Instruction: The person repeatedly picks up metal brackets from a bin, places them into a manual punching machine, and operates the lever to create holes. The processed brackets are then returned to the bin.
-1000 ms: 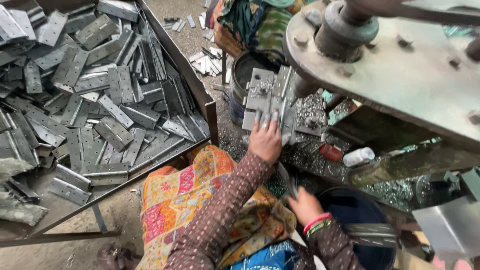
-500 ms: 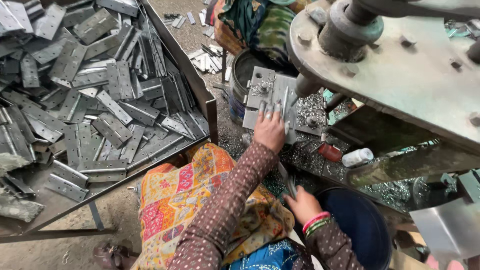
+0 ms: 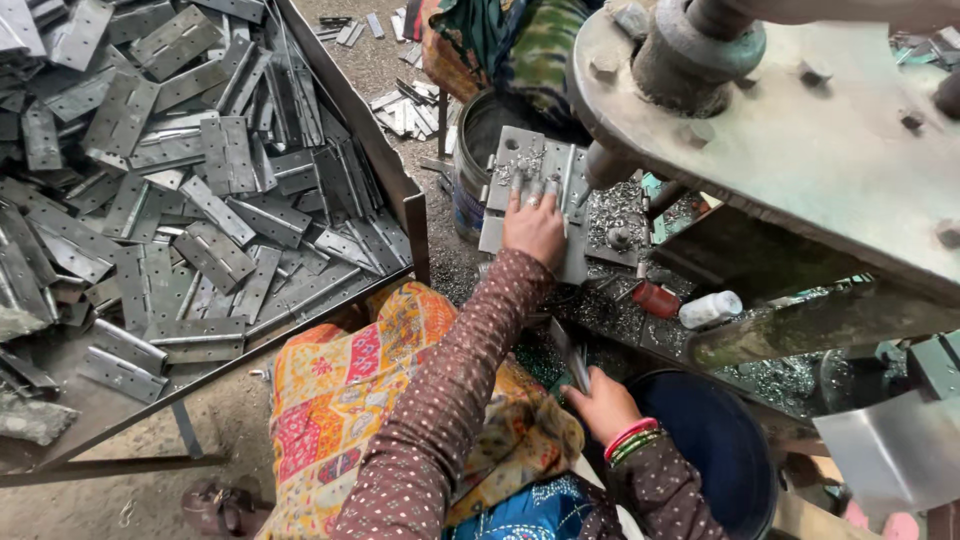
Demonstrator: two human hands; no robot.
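Press machine is filling the upper right of the frame; desk is carrying hinge plates upper left. Left hand is pressing flat, fingers together, on grey plate at centre. Right hand is pinching metal strip, long axis running up-left toward the plate.

Left hand has advanced up the grey metal plate, fingers now spread on its upper part; right hand has shifted slightly, gripping a hinge piece.
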